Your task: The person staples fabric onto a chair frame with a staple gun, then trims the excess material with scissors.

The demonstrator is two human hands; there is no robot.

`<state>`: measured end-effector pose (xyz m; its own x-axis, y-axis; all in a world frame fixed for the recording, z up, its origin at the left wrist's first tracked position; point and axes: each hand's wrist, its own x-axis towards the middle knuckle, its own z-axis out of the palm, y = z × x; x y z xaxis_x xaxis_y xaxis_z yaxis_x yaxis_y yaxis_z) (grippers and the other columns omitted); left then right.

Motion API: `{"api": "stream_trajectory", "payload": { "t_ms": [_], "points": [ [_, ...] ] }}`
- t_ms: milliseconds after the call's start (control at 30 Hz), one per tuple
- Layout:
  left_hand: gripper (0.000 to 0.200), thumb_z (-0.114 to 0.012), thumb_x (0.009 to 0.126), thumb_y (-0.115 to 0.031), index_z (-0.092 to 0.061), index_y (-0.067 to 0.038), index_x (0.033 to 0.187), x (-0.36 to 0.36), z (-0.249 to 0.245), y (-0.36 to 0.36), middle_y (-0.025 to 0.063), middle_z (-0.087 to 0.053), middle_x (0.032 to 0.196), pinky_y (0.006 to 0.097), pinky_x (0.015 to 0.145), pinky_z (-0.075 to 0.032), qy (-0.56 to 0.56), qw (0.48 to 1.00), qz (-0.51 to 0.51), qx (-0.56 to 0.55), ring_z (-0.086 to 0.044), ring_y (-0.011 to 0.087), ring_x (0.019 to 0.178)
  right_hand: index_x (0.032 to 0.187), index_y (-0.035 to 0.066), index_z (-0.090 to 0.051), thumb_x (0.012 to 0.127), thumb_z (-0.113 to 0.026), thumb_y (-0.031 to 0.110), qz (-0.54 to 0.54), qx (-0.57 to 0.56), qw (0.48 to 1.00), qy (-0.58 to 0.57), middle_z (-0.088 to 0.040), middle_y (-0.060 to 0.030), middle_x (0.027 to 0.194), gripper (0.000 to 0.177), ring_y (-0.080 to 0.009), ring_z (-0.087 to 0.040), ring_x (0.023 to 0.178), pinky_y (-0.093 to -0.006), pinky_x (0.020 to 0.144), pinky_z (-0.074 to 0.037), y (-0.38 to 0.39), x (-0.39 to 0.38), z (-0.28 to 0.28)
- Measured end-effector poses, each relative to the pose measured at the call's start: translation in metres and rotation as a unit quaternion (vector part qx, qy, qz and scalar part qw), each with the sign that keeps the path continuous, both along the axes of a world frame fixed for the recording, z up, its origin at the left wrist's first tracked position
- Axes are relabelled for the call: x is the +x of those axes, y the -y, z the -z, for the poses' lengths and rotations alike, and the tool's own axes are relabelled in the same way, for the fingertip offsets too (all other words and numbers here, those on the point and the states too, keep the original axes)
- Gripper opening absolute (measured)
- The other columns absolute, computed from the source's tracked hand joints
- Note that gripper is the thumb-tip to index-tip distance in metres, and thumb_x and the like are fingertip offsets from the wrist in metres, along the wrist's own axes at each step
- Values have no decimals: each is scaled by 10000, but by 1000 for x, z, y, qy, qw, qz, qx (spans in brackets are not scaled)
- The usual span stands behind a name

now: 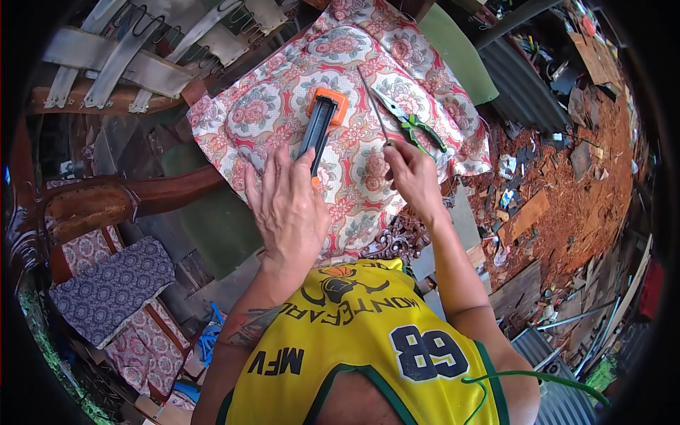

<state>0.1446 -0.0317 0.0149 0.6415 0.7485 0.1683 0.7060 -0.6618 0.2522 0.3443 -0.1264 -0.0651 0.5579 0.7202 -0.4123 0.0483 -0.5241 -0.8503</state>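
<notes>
A floral-print fabric (354,64) lies spread over a seat in front of me. My left hand (287,205) presses flat on it, fingers together. Its thumb rests against a black tool with an orange end (320,124) that lies on the cloth. My right hand (411,177) pinches the lower end of a thin metal rod (372,103), which slants up and to the left across the fabric. Green-handled pliers (414,124) lie on the cloth just above my right hand, not touched by it.
A wooden chair frame with webbing straps (127,57) stands at the upper left, a carved wooden armrest (92,205) at the left. A dark patterned cushion (113,290) lies lower left. Scrap wood and debris (538,205) cover the red ground on the right.
</notes>
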Motion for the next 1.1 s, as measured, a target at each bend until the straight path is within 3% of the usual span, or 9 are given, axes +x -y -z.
{"api": "stream_trajectory", "payload": {
  "t_ms": [100, 200, 300, 400, 533, 633, 800, 933, 1100],
  "points": [
    [425, -695, 844, -54, -651, -47, 1267, 4, -7, -1, 209, -647, 1367, 589, 1182, -327, -20, 1000, -10, 16, -601, 356, 1308, 1349, -7, -665, 1075, -602, 284, 25, 45, 994, 101, -671, -171, 892, 405, -185, -667, 811, -366, 715, -524, 7, 4, -45],
    [383, -715, 859, -80, -649, -17, 1230, 8, -15, -1, 206, -661, 1321, 578, 1181, -330, -44, 999, -16, 12, -603, 355, 1304, 1435, 20, -617, 1072, -614, 231, 3, 90, 994, 62, -635, -86, 993, 419, -147, -577, 825, -313, 731, -482, 12, 22, -90],
    [357, -726, 861, -80, -646, -3, 1200, 10, -17, 0, 198, -671, 1266, 568, 1152, -361, -48, 998, -22, 24, -612, 357, 1280, 1345, -23, -646, 1006, -704, 97, -25, 162, 950, 264, -706, -75, 1030, 364, -115, -630, 852, -260, 749, -506, 13, 33, -122],
    [345, -733, 858, -65, -640, 7, 1183, 9, -17, -2, 223, -665, 1252, 534, 1078, -437, -32, 999, -35, -2, -637, 381, 1214, 1145, -61, -641, 874, -820, -39, 93, 317, 925, 189, -739, -134, 1071, 326, -109, -700, 849, -200, 756, -559, 13, 34, -145],
    [283, -718, 872, -46, -628, 28, 1130, 3, -9, -6, 265, -653, 1250, 489, 960, -524, -22, 998, -48, -43, -668, 410, 1099, 1125, -55, -647, 831, -887, 57, 94, 413, 888, 182, -738, -146, 968, 396, -126, -675, 654, -222, 530, -529, 5, 36, -180],
    [245, -711, 880, -45, -623, 38, 1093, 0, -11, -10, 277, -650, 1255, 468, 920, -556, -12, 997, -55, -44, -676, 411, 1070, 1139, -54, -647, 807, -909, 112, 67, 507, 849, 134, -724, -169, 1010, 454, -165, -694, 695, -232, 533, -542, -8, 24, -196],
    [224, -708, 891, -63, -624, 60, 1059, -2, -12, -14, 281, -648, 1270, 427, 885, -592, -24, 997, -61, -51, -680, 396, 1071, 1166, -97, -656, 902, -804, 107, -52, 435, 862, 255, -706, -204, 1061, 365, -158, -660, 739, -277, 542, -542, -26, 15, -207],
    [98, -644, 835, -18, -633, 46, 908, -6, -1, -16, 213, -629, 1058, 333, 740, -615, -52, 997, -43, 47, -649, 295, 983, 1100, -48, -711, 807, -896, 93, -136, 392, 842, 345, -732, -106, 1044, 374, -163, -709, 887, -263, 837, -548, -46, -4, -218],
    [91, -659, 824, -52, -663, 14, 886, -7, 0, -14, 182, -640, 1018, 276, 724, -589, -102, 991, -43, 78, -642, 261, 979, 1088, -24, -725, 802, -902, 83, -197, 370, 825, 380, -757, -93, 1002, 353, -149, -722, 878, -254, 832, -551, -60, -10, -225]
  ]
}}
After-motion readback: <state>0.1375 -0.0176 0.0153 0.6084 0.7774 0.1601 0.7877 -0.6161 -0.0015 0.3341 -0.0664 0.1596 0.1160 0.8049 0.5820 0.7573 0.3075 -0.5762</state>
